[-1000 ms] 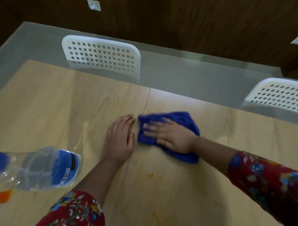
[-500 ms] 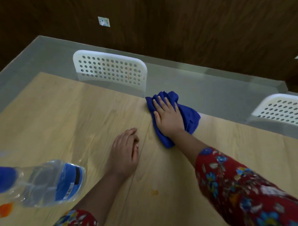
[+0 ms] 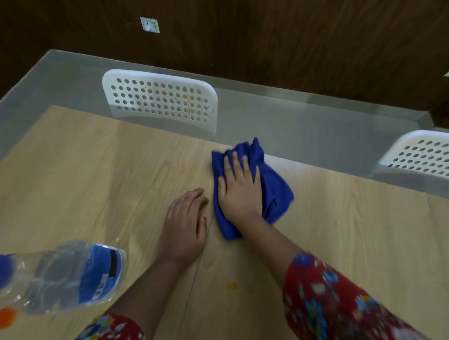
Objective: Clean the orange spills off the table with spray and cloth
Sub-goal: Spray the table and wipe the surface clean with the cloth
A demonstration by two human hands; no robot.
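Right hand (image 3: pixel 238 192) flat on blue cloth (image 3: pixel 275 191)

Cloth, bottle, spill
We see the crumpled blue cloth (image 3: pixel 269 183) under the right hand (image 3: pixel 238 192), the clear bottle (image 3: pixel 69 274) lying left of the left hand (image 3: pixel 184 222), and a faint orange spill (image 3: pixel 232 284) between the forearms.

The right hand (image 3: pixel 238 192) lies flat, fingers straight, on a crumpled blue cloth (image 3: pixel 277 188), pressing it to the wooden surface (image 3: pixel 91 174). Just left of it, the left hand (image 3: pixel 185 222) rests palm-down on bare wood. A clear bottle (image 3: pixel 69 274) lies on its side, well left of the left hand, an orange blot (image 3: pixel 4 317) beside it. A faint orange spot (image 3: pixel 232 284) sits between the forearms. Beyond the hands stands a white chair (image 3: pixel 162 100), with a second chair (image 3: pixel 426 155) far right of the right hand
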